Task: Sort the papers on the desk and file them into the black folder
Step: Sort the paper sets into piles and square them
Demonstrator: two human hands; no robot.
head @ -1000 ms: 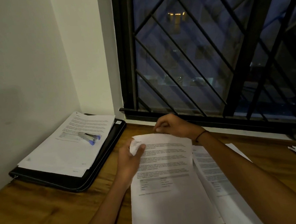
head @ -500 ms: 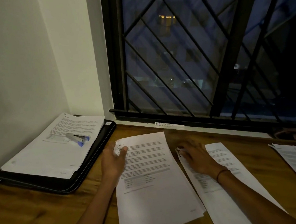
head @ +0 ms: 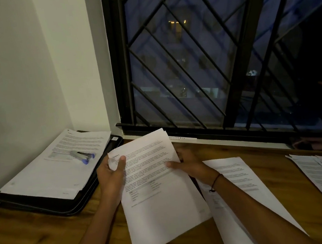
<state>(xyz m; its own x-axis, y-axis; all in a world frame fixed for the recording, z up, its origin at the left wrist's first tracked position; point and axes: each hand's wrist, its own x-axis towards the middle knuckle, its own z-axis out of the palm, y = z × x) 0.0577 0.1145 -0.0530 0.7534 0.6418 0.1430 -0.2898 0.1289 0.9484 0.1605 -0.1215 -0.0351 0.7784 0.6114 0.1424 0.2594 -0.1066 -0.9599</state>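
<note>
At centre frame my left hand (head: 112, 177) and right hand (head: 189, 164) both grip a white printed paper stack (head: 158, 189), seemingly lifted off the wooden counter (head: 30, 242).

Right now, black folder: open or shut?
Cannot tell. The black folder lies flat under a paper stack with a stapler on top.

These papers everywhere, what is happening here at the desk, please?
A person is sorting printed papers. The left hand and right hand both grip one set of sheets above the wooden desk. The black folder lies at left under a paper pile with a stapler on top. More sheets lie at right.
</note>
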